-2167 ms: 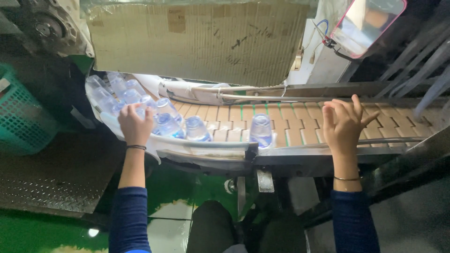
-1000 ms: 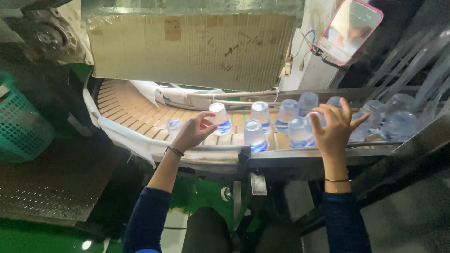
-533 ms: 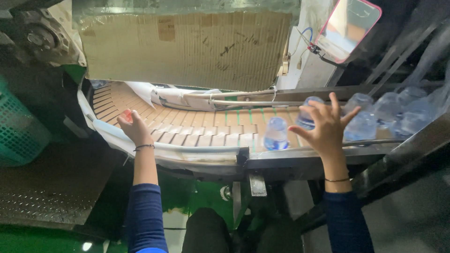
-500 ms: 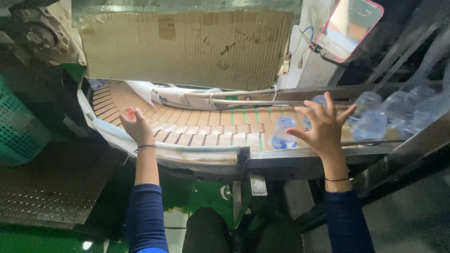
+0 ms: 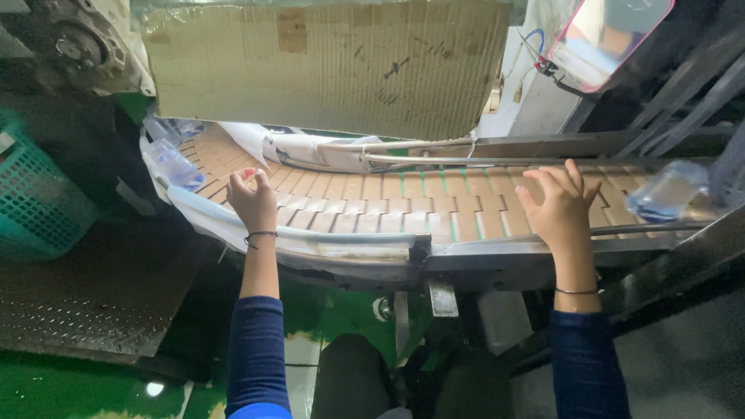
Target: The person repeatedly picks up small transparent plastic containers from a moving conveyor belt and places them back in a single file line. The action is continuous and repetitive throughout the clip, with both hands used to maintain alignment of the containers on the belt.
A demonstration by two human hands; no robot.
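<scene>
Over the tan slatted conveyor belt [image 5: 372, 206] we held both hands. Our left hand [image 5: 252, 203] rested near the curved end with fingers loosely curled and holding nothing, close to a clear plastic bottle [image 5: 177, 164] lying at the bend. Our right hand [image 5: 560, 208] had its fingers spread apart and empty. Another clear plastic bottle with water [image 5: 666, 192] stood just beside it, not touching. A big brown cardboard sheet [image 5: 326, 66] hung behind the belt.

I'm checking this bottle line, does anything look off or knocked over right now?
Possibly: the clear bottle at the belt's far right looks tilted, though it is blurred. The bottles at the left bend also seem to lie askew. Both hands, left hand and right hand, are empty.
</scene>
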